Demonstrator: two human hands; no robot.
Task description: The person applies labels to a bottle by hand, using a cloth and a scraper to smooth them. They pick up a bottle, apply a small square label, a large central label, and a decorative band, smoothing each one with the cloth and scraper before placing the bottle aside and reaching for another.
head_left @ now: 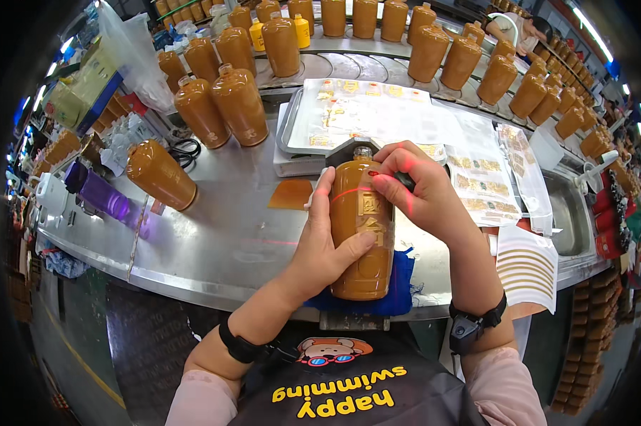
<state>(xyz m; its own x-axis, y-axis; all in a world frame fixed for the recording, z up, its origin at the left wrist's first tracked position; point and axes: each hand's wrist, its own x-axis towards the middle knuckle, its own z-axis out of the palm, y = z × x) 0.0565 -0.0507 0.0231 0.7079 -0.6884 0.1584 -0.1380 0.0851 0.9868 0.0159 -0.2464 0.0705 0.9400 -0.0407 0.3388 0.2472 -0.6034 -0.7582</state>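
Note:
A brown ceramic bottle [363,234] lies lengthwise on a blue cloth [398,284] at the front of the steel table [228,241], its neck pointing away from me. My left hand [327,245] wraps around the bottle's left side, thumb across its embossed front. My right hand [423,188] rests on the bottle's shoulder with fingertips pressed near the neck. A thin red laser line crosses the bottle and both hands.
Many brown bottles [221,103] stand at the back left and along a curved conveyor [349,64]. One bottle [161,174] lies tilted at left. A tray of label sheets [366,113] sits behind my hands. More sticker sheets [526,266] lie at right. A purple device [104,195] sits far left.

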